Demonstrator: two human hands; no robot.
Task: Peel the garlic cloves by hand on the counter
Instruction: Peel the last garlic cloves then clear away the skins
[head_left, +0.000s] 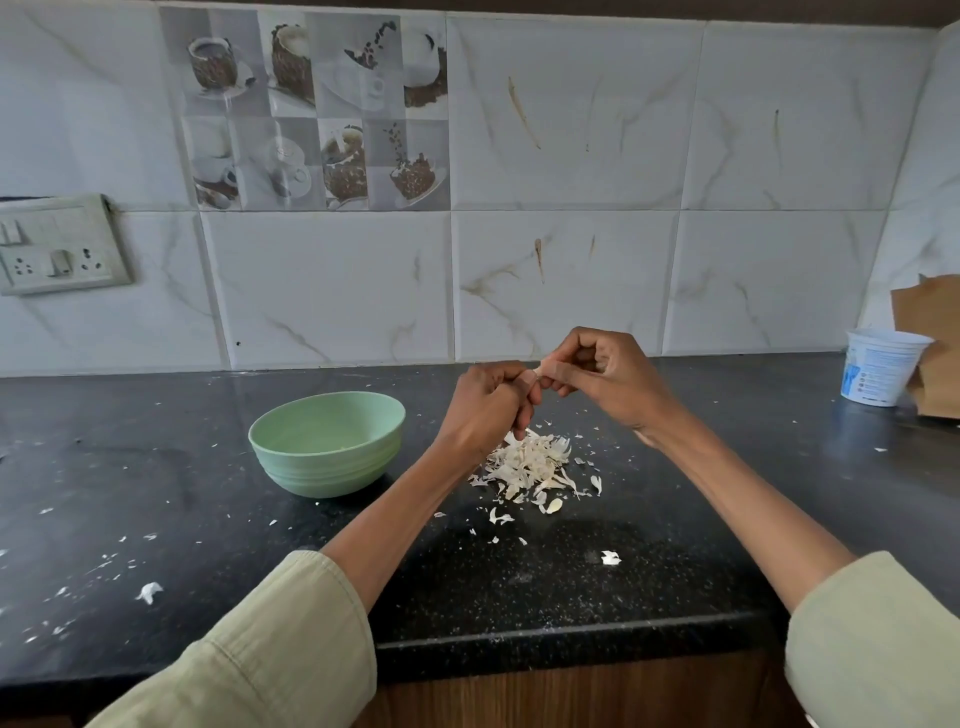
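Both my hands are raised over the black counter (571, 582), close together. My left hand (485, 402) and my right hand (602, 379) pinch one small pale garlic clove (540, 368) between their fingertips; most of it is hidden by the fingers. Directly below lies a heap of white garlic skins (535, 467). A light green bowl (327, 441) stands to the left of my left hand; its inside is barely visible.
A white plastic tub (880, 366) and a brown paper bag (930, 343) stand at the far right against the tiled wall. Skin flakes are scattered across the counter. A socket plate (57, 244) is on the wall at left. The counter's front edge runs below my forearms.
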